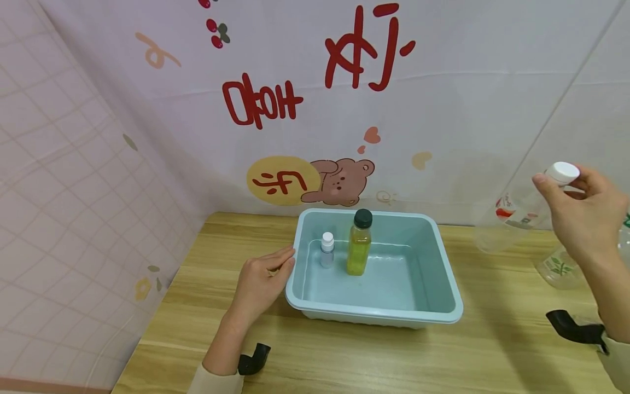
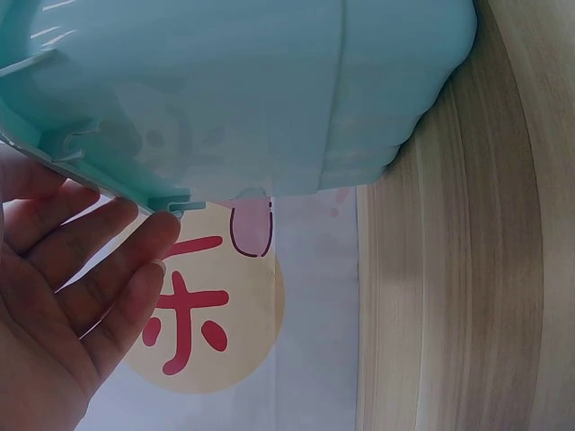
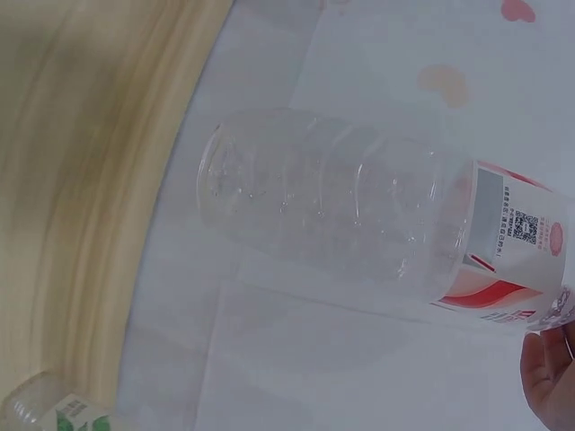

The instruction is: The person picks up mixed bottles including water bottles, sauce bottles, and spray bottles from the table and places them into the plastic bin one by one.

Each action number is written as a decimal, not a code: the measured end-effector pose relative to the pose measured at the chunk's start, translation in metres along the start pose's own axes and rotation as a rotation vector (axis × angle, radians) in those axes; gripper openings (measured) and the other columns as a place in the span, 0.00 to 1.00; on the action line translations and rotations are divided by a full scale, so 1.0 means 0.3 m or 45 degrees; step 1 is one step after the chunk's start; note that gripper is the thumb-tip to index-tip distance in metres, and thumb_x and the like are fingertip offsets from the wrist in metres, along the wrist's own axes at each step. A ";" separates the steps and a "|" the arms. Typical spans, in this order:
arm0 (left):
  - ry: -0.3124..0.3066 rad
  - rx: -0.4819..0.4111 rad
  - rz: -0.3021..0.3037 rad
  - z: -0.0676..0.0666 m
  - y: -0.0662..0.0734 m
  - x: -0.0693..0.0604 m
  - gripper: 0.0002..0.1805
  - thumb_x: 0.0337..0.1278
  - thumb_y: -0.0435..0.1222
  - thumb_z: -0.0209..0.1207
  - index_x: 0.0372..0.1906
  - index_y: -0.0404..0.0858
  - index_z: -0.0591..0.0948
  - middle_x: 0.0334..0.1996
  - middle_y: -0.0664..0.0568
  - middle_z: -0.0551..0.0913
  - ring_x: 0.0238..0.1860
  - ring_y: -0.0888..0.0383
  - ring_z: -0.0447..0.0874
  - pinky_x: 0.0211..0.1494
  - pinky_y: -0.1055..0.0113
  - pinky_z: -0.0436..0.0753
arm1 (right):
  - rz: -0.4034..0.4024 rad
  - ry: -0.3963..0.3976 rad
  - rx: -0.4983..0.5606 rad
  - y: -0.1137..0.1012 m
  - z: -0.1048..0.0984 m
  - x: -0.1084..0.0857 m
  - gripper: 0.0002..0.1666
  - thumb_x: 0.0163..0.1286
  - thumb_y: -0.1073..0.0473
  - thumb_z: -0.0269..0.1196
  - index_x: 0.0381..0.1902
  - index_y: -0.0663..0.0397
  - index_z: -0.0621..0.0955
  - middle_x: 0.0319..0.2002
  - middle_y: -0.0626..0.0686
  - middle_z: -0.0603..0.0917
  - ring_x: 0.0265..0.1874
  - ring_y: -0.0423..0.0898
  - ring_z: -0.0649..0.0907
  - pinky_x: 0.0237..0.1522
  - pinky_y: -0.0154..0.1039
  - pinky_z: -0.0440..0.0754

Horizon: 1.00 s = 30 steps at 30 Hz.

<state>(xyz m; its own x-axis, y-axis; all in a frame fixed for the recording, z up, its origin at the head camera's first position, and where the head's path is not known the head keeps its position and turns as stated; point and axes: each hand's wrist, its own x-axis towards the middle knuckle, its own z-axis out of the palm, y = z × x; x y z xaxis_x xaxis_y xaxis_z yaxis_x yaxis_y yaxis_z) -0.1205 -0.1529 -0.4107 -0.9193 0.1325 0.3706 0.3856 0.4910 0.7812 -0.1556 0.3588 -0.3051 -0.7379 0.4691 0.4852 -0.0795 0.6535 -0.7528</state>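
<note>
A light-blue plastic basin [image 1: 384,314] stands on the wooden table. My left hand [image 1: 263,284] holds its left rim; in the left wrist view the fingertips [image 2: 166,224] touch the rim from below. Inside the basin, a small clear bottle with a white cap [image 1: 327,254] and a bottle of yellow-green liquid with a dark cap [image 1: 359,249] stand upright. My right hand [image 1: 590,210] grips a large clear plastic bottle [image 1: 514,216] by its neck, just under the white cap. This bottle hangs tilted above the table, its red-and-white label [image 3: 508,242] showing in the right wrist view.
To the right, a clear bottle with a green leaf label [image 1: 558,268] stands on the table [image 1: 492,350], partly behind my right forearm. Another clear container [image 1: 625,238] is cut off at the right edge. Behind the table hangs a printed white cloth [image 1: 443,109].
</note>
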 end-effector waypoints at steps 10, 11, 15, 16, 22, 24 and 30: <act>-0.009 0.004 -0.027 -0.002 -0.001 -0.004 0.15 0.69 0.35 0.67 0.57 0.38 0.89 0.57 0.49 0.87 0.59 0.51 0.86 0.50 0.56 0.89 | -0.041 0.040 0.158 -0.064 0.006 -0.010 0.13 0.69 0.60 0.72 0.47 0.36 0.86 0.38 0.27 0.83 0.31 0.21 0.82 0.39 0.16 0.74; -0.009 0.005 -0.024 -0.001 -0.002 -0.005 0.15 0.69 0.35 0.67 0.57 0.38 0.89 0.57 0.49 0.87 0.59 0.50 0.86 0.50 0.56 0.89 | -0.049 0.041 0.170 -0.072 0.007 -0.012 0.13 0.69 0.61 0.72 0.48 0.38 0.86 0.38 0.28 0.83 0.31 0.21 0.82 0.39 0.16 0.75; -0.004 0.007 -0.013 -0.001 -0.006 -0.005 0.15 0.68 0.35 0.68 0.57 0.38 0.89 0.57 0.48 0.87 0.59 0.50 0.86 0.50 0.55 0.89 | -0.075 0.047 0.194 -0.103 0.009 -0.017 0.12 0.69 0.62 0.72 0.48 0.41 0.86 0.39 0.30 0.84 0.31 0.23 0.83 0.40 0.17 0.75; -0.005 0.005 -0.012 0.000 -0.006 -0.004 0.15 0.69 0.35 0.68 0.57 0.38 0.89 0.57 0.48 0.87 0.59 0.50 0.86 0.50 0.55 0.89 | -0.077 0.048 0.192 -0.110 0.009 -0.017 0.12 0.69 0.61 0.72 0.48 0.40 0.86 0.39 0.30 0.83 0.31 0.23 0.82 0.40 0.18 0.75; -0.009 0.007 -0.017 0.000 -0.001 0.000 0.15 0.69 0.35 0.67 0.57 0.38 0.89 0.57 0.47 0.87 0.59 0.50 0.86 0.48 0.57 0.89 | -0.109 0.062 0.220 -0.148 0.017 -0.018 0.13 0.69 0.61 0.72 0.50 0.47 0.88 0.39 0.31 0.85 0.31 0.25 0.83 0.43 0.20 0.77; -0.007 0.009 -0.015 0.000 0.000 0.001 0.15 0.69 0.35 0.67 0.57 0.38 0.89 0.57 0.48 0.87 0.59 0.50 0.86 0.49 0.56 0.89 | -0.118 0.067 0.230 -0.162 0.020 -0.017 0.13 0.69 0.61 0.73 0.51 0.48 0.88 0.39 0.31 0.85 0.32 0.25 0.83 0.43 0.20 0.77; -0.005 0.013 -0.017 -0.001 0.001 0.002 0.15 0.69 0.35 0.67 0.58 0.37 0.88 0.57 0.49 0.87 0.60 0.51 0.86 0.52 0.54 0.88 | -0.131 0.075 0.294 -0.213 0.022 -0.012 0.14 0.68 0.62 0.74 0.51 0.51 0.89 0.38 0.34 0.87 0.32 0.28 0.85 0.44 0.22 0.78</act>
<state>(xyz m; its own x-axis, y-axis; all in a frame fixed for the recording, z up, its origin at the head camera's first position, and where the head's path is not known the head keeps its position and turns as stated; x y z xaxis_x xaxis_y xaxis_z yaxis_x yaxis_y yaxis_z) -0.1208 -0.1530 -0.4101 -0.9248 0.1295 0.3579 0.3724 0.5018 0.7807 -0.1523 0.3112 -0.2617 -0.6780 0.4454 0.5847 -0.3080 0.5501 -0.7762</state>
